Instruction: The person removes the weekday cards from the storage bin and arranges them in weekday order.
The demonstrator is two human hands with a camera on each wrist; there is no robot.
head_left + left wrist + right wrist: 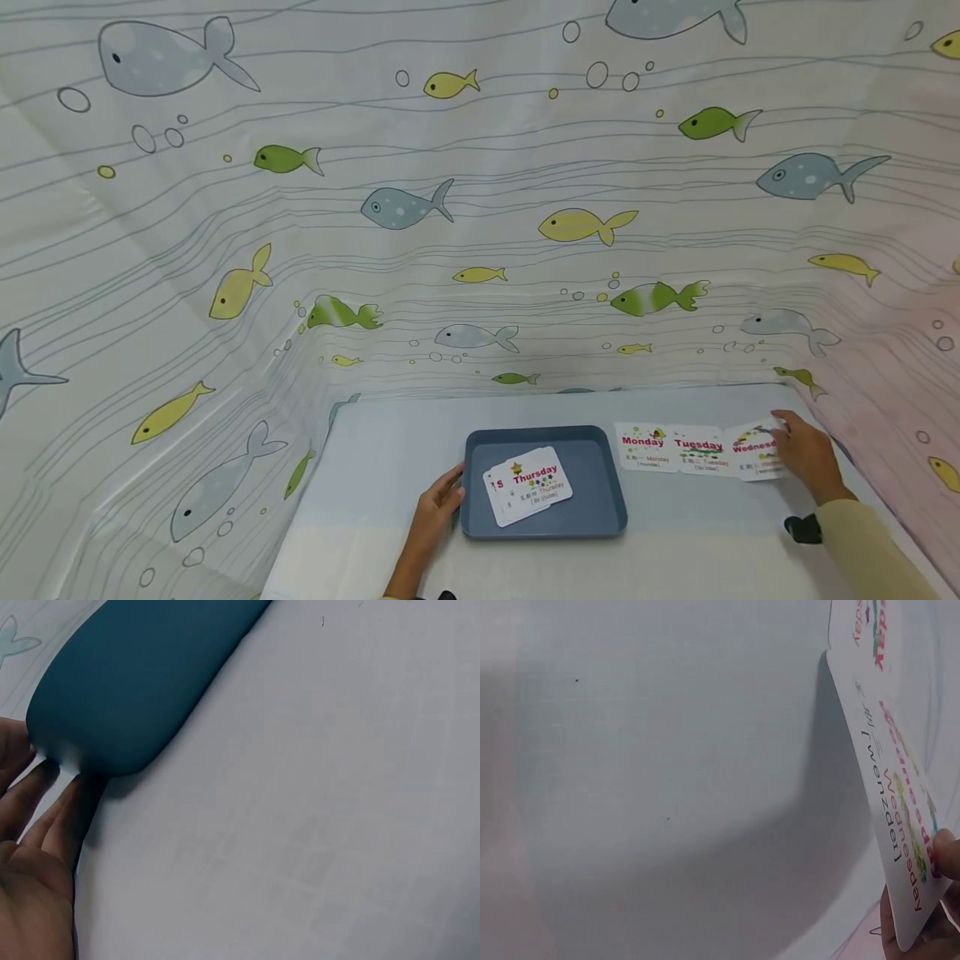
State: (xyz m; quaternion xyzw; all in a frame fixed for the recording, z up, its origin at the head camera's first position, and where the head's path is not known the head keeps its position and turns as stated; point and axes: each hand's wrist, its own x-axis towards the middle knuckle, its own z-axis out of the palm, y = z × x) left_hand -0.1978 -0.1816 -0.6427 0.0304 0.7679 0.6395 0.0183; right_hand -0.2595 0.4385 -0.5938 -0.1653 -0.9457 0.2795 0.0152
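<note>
Wednesday card (752, 454) | reads upright | long axis sideways | right hand (808, 458) pinches end

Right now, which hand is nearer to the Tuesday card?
Right. The right hand pinches the outer end of the Wednesday card, next to the Tuesday card; the left hand is farther, at the blue tray's opposite side.

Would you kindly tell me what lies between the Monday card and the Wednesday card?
The Tuesday card lies between the Monday card and the Wednesday card, as the head view shows.
</note>
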